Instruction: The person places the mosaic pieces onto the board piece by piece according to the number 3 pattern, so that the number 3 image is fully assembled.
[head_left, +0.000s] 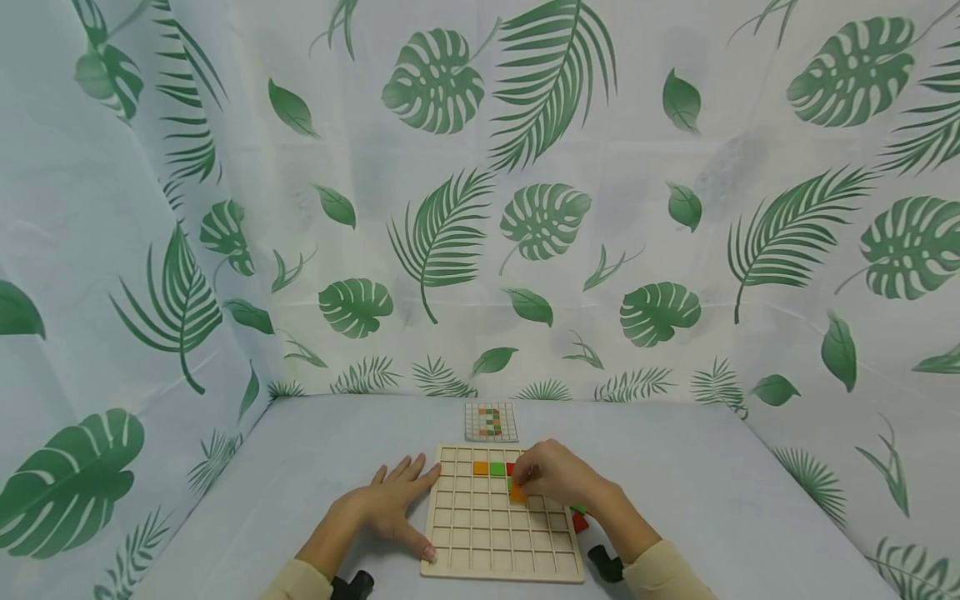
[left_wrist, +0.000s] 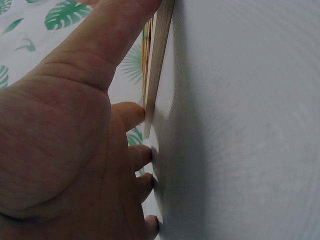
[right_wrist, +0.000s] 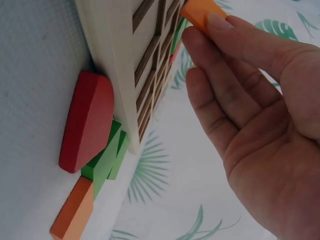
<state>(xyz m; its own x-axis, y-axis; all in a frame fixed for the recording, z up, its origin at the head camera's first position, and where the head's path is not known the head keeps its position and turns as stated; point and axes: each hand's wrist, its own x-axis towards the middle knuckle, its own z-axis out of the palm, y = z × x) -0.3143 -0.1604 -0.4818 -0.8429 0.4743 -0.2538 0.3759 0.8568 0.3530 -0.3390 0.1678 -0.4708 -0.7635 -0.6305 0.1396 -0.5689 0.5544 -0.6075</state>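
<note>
- A leaf-printed cloth hangs behind a pale counter [head_left: 705, 467]; the gridded board [head_left: 502, 576] lies on it, and a small pattern card [head_left: 472, 427] sits between the board's far edge and the counter's far edge.
- The right grip [head_left: 558, 473] pinches an orange tile [right_wrist: 202, 14] between thumb and fingers over the board's upper right part. The tile looks tilted, so it could lodge on a divider rather than drop flat; whether it touches the grid I cannot tell.
- Orange [head_left: 481, 468], green [head_left: 497, 469] and red tiles lie along the board's far edge. Lowered knuckles could knock the nearest ones askew.
- The left grip [head_left: 393, 504] is spread, its thumb on the board's near left corner. Light pressure there could let the board swivel under a push.
- A loose red tile [right_wrist: 87, 122], green tiles [right_wrist: 102, 162] and another orange piece [right_wrist: 74, 210] lie beside the board's right edge, where a dipping forearm could scatter them.
</note>
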